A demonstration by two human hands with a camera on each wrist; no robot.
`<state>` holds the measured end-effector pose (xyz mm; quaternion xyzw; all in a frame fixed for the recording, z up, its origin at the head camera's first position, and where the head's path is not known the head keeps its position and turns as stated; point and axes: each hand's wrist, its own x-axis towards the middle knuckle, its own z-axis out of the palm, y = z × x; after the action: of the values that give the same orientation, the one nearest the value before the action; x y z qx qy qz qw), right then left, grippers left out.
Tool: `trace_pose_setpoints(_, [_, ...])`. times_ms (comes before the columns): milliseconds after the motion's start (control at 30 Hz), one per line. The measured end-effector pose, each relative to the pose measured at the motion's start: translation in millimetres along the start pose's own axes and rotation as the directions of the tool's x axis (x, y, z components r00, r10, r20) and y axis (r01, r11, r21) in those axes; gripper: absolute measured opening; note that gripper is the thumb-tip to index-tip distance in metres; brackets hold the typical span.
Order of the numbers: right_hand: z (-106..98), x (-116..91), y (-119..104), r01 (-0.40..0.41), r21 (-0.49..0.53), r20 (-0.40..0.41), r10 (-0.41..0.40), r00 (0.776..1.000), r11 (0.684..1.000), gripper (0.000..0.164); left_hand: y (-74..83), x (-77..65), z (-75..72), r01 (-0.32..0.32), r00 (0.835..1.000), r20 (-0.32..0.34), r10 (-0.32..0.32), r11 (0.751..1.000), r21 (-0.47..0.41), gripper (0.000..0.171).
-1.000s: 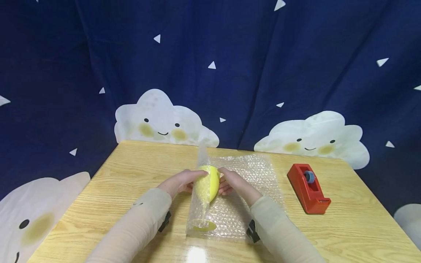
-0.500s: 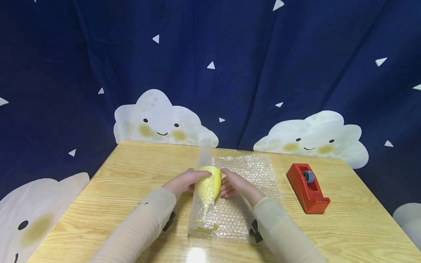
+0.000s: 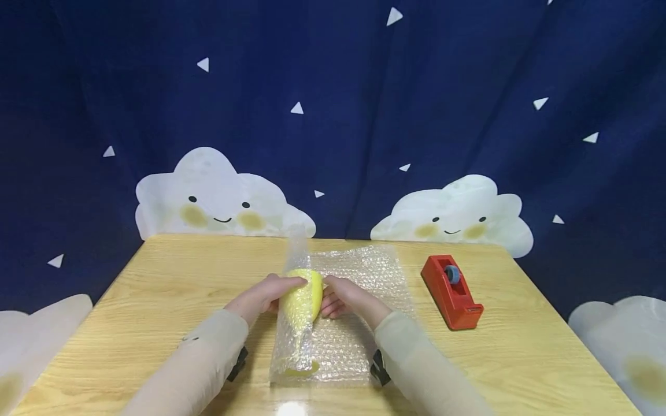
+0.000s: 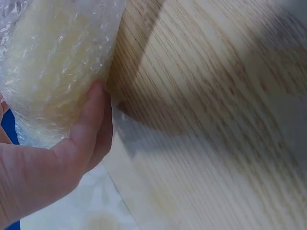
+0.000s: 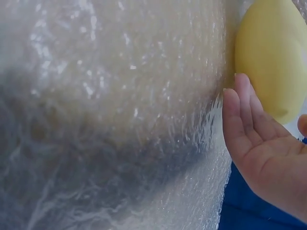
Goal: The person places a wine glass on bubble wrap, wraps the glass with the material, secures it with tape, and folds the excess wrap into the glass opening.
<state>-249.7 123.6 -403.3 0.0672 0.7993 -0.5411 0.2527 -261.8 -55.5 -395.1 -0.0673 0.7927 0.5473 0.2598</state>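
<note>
A smooth yellow rounded object [image 3: 316, 296], tapering toward me, lies on the left part of a bubble wrap sheet [image 3: 359, 341]. The sheet's left side is folded up over it. Nearer the front, a flat yellow disc-like part [image 3: 303, 368] shows through the wrap; whether it joins the rounded part is unclear. My left hand [image 3: 265, 294] holds the object through the wrap, thumb on top and fingers along its left side [image 4: 62, 143]. Beside its bare right side is my right hand [image 3: 351, 297], fingers fairly straight with the tips close to or touching it [image 5: 264, 148].
A red tape dispenser [image 3: 451, 293] with a small blue-grey roll stands right of the wrap. The wooden table [image 3: 198, 271] reaches back to a dark blue curtain [image 3: 333, 144] with cloud prints. More bubble wrap spreads to the right of the object.
The head view has turned right, so everything appears further left. Against the dispenser, the yellow object and the wrap's fold have shifted slightly right. Both hands stay at the object.
</note>
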Motion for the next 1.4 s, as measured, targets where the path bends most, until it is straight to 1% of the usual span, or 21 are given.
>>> trace_pose_setpoints(67, [5.5,1.9,-1.5,-0.008,-0.006,-0.009,0.008,1.000,1.000,0.053,-2.0,-2.7,-4.0,0.001,1.000,0.001,-0.001,1.000,0.005,0.079])
trace_pose_setpoints(167, [8.0,2.2,-2.4,-0.032,-0.024,-0.043,0.031,0.999,0.999,0.053,-0.6,-4.3,-3.7,-0.008,1.000,0.006,0.007,1.000,0.018,0.083])
trace_pose_setpoints(367, [7.6,0.1,-1.9,-0.023,-0.041,-0.017,0.022,1.000,0.999,0.064,2.1,-5.5,0.6,0.006,0.999,-0.032,-0.005,0.999,0.040,0.084])
trace_pose_setpoints(567, [6.0,-2.7,-4.5,-0.035,-0.026,-0.032,0.034,0.999,0.999,0.067,4.3,-5.5,2.9,0.004,1.000,-0.025,-0.003,0.999,0.038,0.093])
trace_pose_setpoints(800, [8.1,-1.9,-6.3,-0.024,-0.051,-0.035,0.022,0.999,0.998,0.062,4.8,-6.1,1.5,0.002,1.000,-0.023,-0.001,0.999,0.048,0.094])
trace_pose_setpoints(933, [10.5,-1.4,-6.1,-0.012,-0.074,-0.040,0.009,0.999,0.997,0.054,3.9,-7.4,0.7,-0.002,1.000,-0.018,0.003,0.999,0.043,0.096])
trace_pose_setpoints(1067, [12.4,-1.5,-5.4,-0.006,-0.084,-0.048,0.002,0.999,0.996,0.046,3.3,-8.7,0.4,-0.004,1.000,-0.022,0.005,0.998,0.058,0.098])
trace_pose_setpoints(1300, [12.5,-2.4,-5.1,-0.002,-0.084,-0.074,-0.004,0.997,0.996,0.046,3.7,-9.3,2.1,-0.002,1.000,-0.030,0.004,0.997,0.071,0.100])
trace_pose_setpoints(1400, [12.2,-2.5,-5.4,0.006,-0.086,-0.070,-0.012,0.997,0.996,0.047,4.0,-9.8,1.0,-0.001,1.000,-0.023,0.003,0.997,0.079,0.102])
